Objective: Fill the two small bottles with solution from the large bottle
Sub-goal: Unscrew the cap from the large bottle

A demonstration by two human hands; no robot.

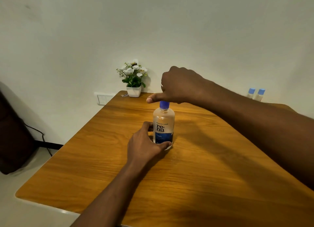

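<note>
The large clear bottle [163, 123] with a blue label and blue cap [164, 104] stands upright in the middle of the wooden table [195, 167]. My left hand [146, 141] is wrapped around its lower part, thumb across the front near the base. My right hand [176, 86] hovers just above and behind the cap, thumb stretched out to the left; whether it touches the cap is unclear. Two small clear bottles with light blue caps [251, 93] [260, 94] stand side by side at the far right edge, partly hidden behind my right forearm.
A white pot of white artificial flowers [133, 81] stands at the table's far edge by the wall. A wall socket [104, 98] sits low on the wall at left. A dark chair or bag [13, 133] and a black cable lie on the floor at left.
</note>
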